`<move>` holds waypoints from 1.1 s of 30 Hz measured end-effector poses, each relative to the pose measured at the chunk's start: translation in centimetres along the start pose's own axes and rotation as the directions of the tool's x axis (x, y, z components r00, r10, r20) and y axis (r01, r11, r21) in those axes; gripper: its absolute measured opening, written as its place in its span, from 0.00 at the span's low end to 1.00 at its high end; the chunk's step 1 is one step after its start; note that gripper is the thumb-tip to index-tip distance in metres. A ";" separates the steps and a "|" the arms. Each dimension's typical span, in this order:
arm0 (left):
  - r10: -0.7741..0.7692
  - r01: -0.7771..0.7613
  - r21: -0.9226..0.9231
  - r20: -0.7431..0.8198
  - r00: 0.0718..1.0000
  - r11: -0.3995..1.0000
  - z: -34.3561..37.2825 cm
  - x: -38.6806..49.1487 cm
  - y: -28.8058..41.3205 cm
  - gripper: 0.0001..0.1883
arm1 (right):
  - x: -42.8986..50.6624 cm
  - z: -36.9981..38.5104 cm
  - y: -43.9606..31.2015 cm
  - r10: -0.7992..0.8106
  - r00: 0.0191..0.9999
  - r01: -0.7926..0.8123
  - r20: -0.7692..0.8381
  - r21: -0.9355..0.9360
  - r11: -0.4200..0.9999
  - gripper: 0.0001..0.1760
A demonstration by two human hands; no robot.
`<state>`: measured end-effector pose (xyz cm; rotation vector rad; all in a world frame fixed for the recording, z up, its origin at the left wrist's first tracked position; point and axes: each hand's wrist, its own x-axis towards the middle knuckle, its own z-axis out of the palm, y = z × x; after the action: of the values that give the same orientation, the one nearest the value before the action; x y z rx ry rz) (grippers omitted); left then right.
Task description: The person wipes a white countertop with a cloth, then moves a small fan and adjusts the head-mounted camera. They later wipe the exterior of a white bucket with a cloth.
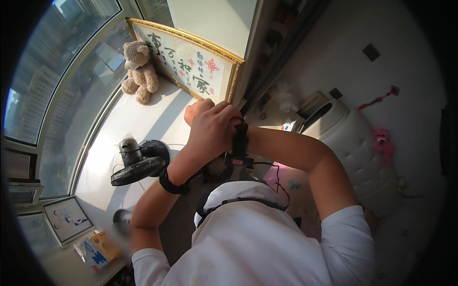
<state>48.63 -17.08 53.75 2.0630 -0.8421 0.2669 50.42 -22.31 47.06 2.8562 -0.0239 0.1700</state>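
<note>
My left hand (pixel 211 130) lies across my right wrist. Its fingers curl over the edge of a black wrist strap (pixel 240 139), which has a small black device (pixel 238 161) and a cable attached. Only some bent knuckles of my right hand (pixel 195 110) show past the left one; its palm is hidden, and I cannot tell whether it holds anything. Another black band (pixel 171 184) circles my left wrist. Just beyond the hands, a gilt-framed calligraphy picture (pixel 189 59) leans against the wall. A beige teddy bear (pixel 140 73) sits against its left end.
A black electric fan (pixel 139 162) stands on the sunlit white sill (pixel 107 143), left of my arms. A framed picture (pixel 68 220) and some packets (pixel 91 252) are at lower left. On the right are a white tufted headboard (pixel 357 146) and a pink plush toy (pixel 383 143).
</note>
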 end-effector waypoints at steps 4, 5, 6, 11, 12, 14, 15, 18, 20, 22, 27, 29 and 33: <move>-0.142 0.139 -0.177 -0.007 0.990 0.974 -0.8 2.2 -0.7 0.05 | -0.9 1.8 1.4 -0.787 0.600 0.786 -0.147 0.290 0.545 0.12; -0.145 0.152 -0.180 0.056 0.988 0.972 -0.5 1.9 -0.4 0.06 | -0.5 2.0 1.2 -0.705 0.650 0.758 -0.283 0.303 0.577 0.10; 0.008 0.006 -0.239 0.054 0.999 0.971 -0.2 1.0 0.1 0.06 | 0.6 2.0 0.9 -0.677 0.736 0.655 -0.015 0.268 0.706 0.10; -0.017 0.015 -0.075 -0.032 0.999 0.997 1.8 -3.3 2.3 0.10 | 5.6 1.1 1.7 -0.435 0.849 0.522 -0.301 0.342 0.781 0.05; -0.140 0.134 -0.101 -0.058 0.988 0.986 2.1 -3.9 2.5 0.12 | 6.1 0.9 2.2 -0.403 0.859 0.503 -0.315 0.376 0.778 0.07; -0.167 0.173 0.007 -0.220 0.961 0.985 2.8 -4.8 3.1 0.18 | 6.7 0.5 3.4 -0.320 0.893 0.437 -0.316 0.445 0.782 0.12; -0.148 0.170 0.043 -0.319 0.936 0.984 3.2 -5.1 3.2 0.21 | 6.9 0.4 3.9 -0.271 0.894 0.420 -0.356 0.454 0.786 0.12; -0.189 0.233 0.092 -0.343 0.920 0.968 4.8 -5.3 3.5 0.27 | 7.3 -0.1 4.7 -0.138 0.864 0.398 -0.485 0.487 0.778 0.14; -0.231 0.270 0.063 -0.353 0.906 0.961 5.7 -5.4 3.5 0.24 | 7.7 -0.5 4.8 -0.118 0.879 0.373 -0.462 0.512 0.774 0.15; -0.216 0.261 0.094 -0.335 0.917 0.961 6.3 -5.5 3.5 0.23 | 8.1 -0.8 4.7 -0.085 0.877 0.363 -0.474 0.536 0.762 0.15; -0.254 0.286 0.083 -0.277 0.927 0.955 6.5 -5.5 3.2 0.18 | 8.2 -1.2 4.9 0.007 0.834 0.369 -0.551 0.568 0.735 0.16; -0.258 0.268 0.017 -0.208 0.943 0.963 6.1 -5.7 3.0 0.17 | 8.2 -1.1 5.0 0.002 0.863 0.338 -0.505 0.582 0.740 0.15; -0.229 0.222 -0.061 -0.143 0.963 0.973 5.5 -6.0 2.6 0.18 | 9.0 -0.9 4.8 0.119 0.873 0.353 -0.474 0.779 0.518 0.13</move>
<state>41.82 -19.70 49.31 2.0472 -0.5123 0.2701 59.08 -26.70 50.28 3.6541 0.5171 1.1739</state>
